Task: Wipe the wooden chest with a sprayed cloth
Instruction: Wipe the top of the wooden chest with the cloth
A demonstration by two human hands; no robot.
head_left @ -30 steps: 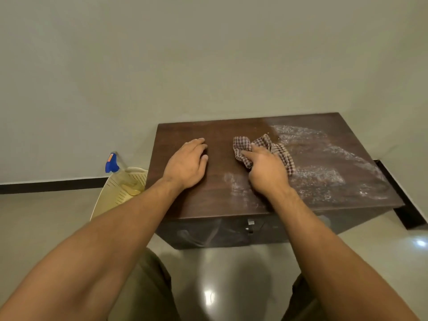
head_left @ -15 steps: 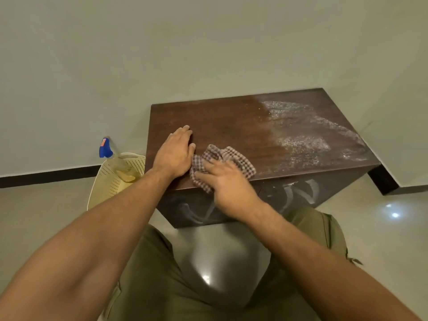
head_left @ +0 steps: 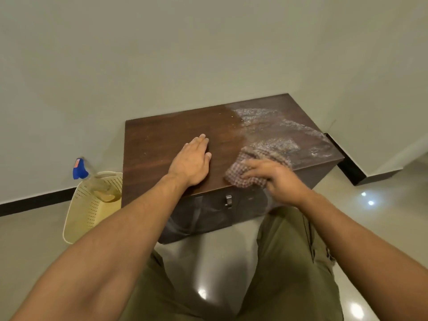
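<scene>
Right hand point(head_left: 276, 179) presses a checked cloth point(head_left: 239, 180) against the near edge of a dark wooden chest point(head_left: 157, 144), its fingers point(head_left: 254, 165) stretched nearly straight across the fabric rather than curled round it; the hand is slightly blurred. Left hand point(head_left: 192, 162) lies flat and open, palm down, on the bare middle of the lid, just beside the cloth but not touching it. Whitish wet streaks point(head_left: 273, 126) cover the lid's right side, running from the far edge to the cloth. A small metal latch point(head_left: 228, 200) hangs on the chest's front face below the hands. The chest stands on a glossy pale floor point(head_left: 34, 239), its back against a plain wall point(head_left: 208, 54). Left of it, a cream perforated basket point(head_left: 92, 212) holds a clear spray bottle point(head_left: 80, 170) with a blue head. Olive trousers point(head_left: 289, 262) show at the bottom of the picture.
</scene>
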